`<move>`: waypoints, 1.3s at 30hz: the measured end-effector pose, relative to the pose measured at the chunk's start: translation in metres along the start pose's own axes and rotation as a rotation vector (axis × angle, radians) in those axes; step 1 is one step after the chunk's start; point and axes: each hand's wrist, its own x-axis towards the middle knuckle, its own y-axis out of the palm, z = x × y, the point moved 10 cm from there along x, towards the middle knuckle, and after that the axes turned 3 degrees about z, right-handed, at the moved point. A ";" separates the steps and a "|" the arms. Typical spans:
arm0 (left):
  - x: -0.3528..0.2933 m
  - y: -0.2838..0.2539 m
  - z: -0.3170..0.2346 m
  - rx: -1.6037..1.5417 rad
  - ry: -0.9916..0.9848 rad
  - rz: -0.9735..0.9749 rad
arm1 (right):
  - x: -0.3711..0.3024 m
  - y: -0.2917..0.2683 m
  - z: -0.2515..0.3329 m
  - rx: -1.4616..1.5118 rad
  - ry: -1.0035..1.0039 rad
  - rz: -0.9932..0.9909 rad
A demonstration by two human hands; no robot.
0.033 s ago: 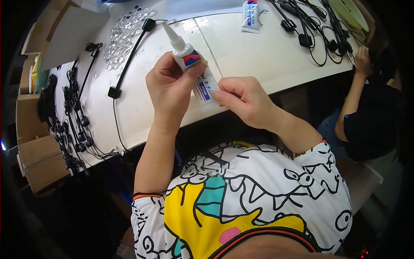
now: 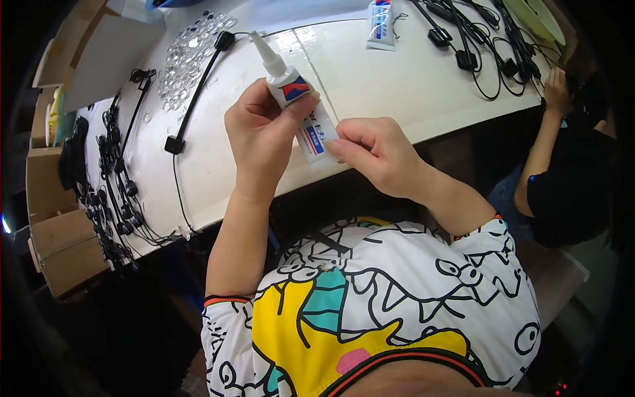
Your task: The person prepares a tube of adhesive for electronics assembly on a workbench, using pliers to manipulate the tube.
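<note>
A white glue tube (image 2: 313,135) with a long tapered nozzle and a red-and-blue print is held tilted above the table's front edge, its tip pointing to the far left. The fingers and thumb of my left hand (image 2: 259,135) are wrapped round its upper body, just below the shoulder. At the tube's flat bottom end, my right hand (image 2: 380,153) pinches the edge between thumb and curled fingers. Beyond the nozzle lies a black cable with square end blocks (image 2: 199,91). Its thin lead runs down to the table's front edge.
Clear glass-like pieces (image 2: 188,59) are scattered at the far left. Bundled black cables (image 2: 112,172) lie along the left edge, beside cardboard boxes (image 2: 63,246). A second tube (image 2: 380,28), more black cables (image 2: 466,61) and a co-worker's hand (image 2: 557,91) are to the right.
</note>
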 end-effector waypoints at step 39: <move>-0.031 0.016 0.021 0.128 -0.049 0.186 | -0.002 -0.012 0.031 -0.504 -0.456 -0.279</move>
